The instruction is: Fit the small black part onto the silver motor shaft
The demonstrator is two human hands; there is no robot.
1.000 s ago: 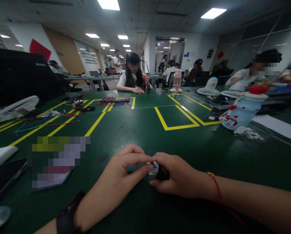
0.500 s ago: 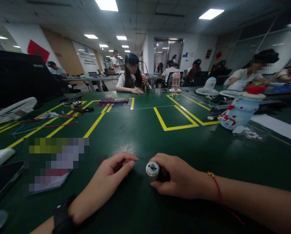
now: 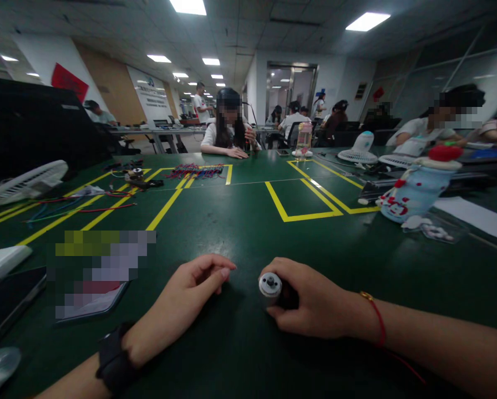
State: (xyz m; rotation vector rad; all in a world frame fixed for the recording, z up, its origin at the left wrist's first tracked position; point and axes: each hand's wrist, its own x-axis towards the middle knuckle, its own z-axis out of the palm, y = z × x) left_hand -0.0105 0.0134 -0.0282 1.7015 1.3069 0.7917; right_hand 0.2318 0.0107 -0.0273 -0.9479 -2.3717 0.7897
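Observation:
My right hand (image 3: pixel 309 302) is closed around a small cylindrical metal motor (image 3: pixel 270 285), just above or on the green table; whether it touches the surface I cannot tell. The motor stands upright, its silvery end face with a short central shaft and small holes turned up toward me. To its left, my left hand (image 3: pixel 194 293) rests on its side near the table, fingers loosely curled and thumb close to the index finger. Nothing shows in it, and a gap separates it from the motor.
On the green table (image 3: pixel 215 233), wires (image 3: pixel 196 172) lie far left of centre. A pixelated sheet or packet (image 3: pixel 94 299) is at left, near a white fan (image 3: pixel 28 180). A blue bottle (image 3: pixel 419 188) and a small clear bag (image 3: pixel 434 228) are at right. A person (image 3: pixel 227 124) sits opposite.
The view has shifted slightly. My right hand has moved a little to the right with the motor, widening the gap to my left hand, which keeps nearly the same pose.

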